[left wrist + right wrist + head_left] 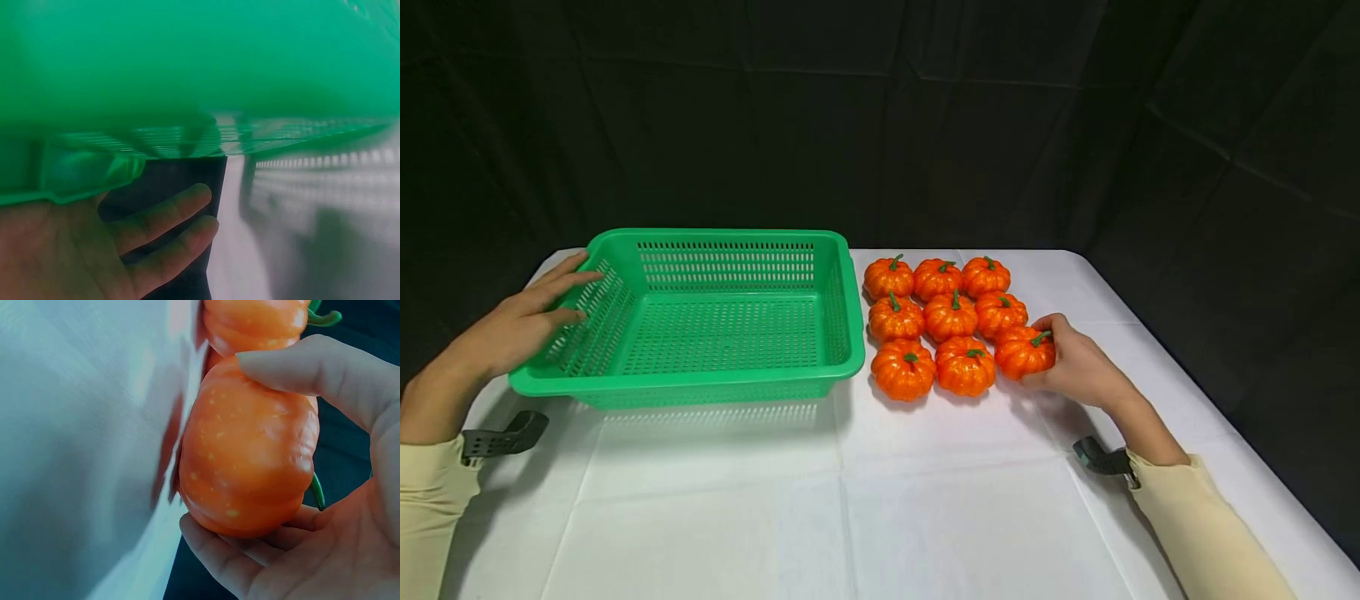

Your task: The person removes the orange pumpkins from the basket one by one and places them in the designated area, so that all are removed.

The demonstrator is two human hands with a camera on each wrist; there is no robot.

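Nine little pumpkins sit in rows on the white worktop [925, 500], right beside the green basket [850, 333]. Right hand [1078, 367] has its fingers wrapped around the front-right pumpkin [1024, 352]; left hand [520, 321] rests flat, fingers relaxed, on the basket's left rim.

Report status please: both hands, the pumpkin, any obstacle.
Left hand flat on green basket rim, open. Right hand grips front-right pumpkin, on the table. Eight other pumpkins sit between it and the basket.

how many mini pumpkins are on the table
9, in a three-by-three block right of the green basket: back row, middle row, front row. The right hand grips the front-right pumpkin. None seems hidden.
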